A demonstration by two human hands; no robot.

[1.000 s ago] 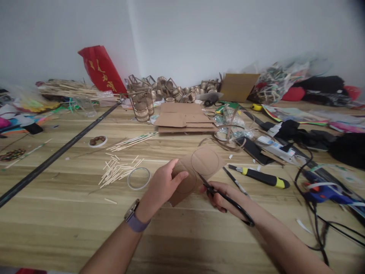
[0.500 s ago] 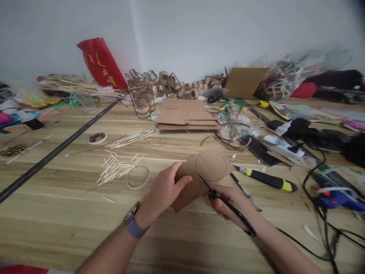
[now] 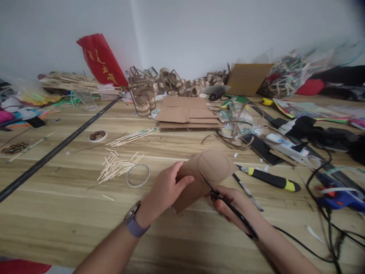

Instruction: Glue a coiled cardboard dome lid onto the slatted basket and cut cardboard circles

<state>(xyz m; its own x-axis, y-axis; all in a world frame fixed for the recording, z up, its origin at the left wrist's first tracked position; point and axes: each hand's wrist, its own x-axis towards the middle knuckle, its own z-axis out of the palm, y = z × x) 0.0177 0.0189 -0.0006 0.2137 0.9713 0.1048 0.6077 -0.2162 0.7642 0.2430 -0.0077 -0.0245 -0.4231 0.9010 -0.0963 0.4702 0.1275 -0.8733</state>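
My left hand (image 3: 168,186) grips the left side of a brown cardboard piece (image 3: 212,165), thumb on top and fingers beneath. Two circles are drawn on the cardboard, and the left hand partly covers the lower one. Black-handled scissors (image 3: 232,209) are held in my right hand (image 3: 235,203), their blades at the cardboard's near edge between the circles. The lower blade is hidden under the sheet. A white ring (image 3: 138,165) lies left of the cardboard, beside a heap of short wooden sticks (image 3: 115,167).
A yellow-black utility knife (image 3: 270,179) lies right of the hands. Folded cardboard (image 3: 188,110) sits behind them, with small woven baskets (image 3: 142,105) farther back. At the right are a blue glue gun (image 3: 336,198), black cables and a power strip (image 3: 288,148).
The view has shifted slightly, so the background sits a little differently. Both hands keep their grip on the cardboard and scissors, with hardly any movement.
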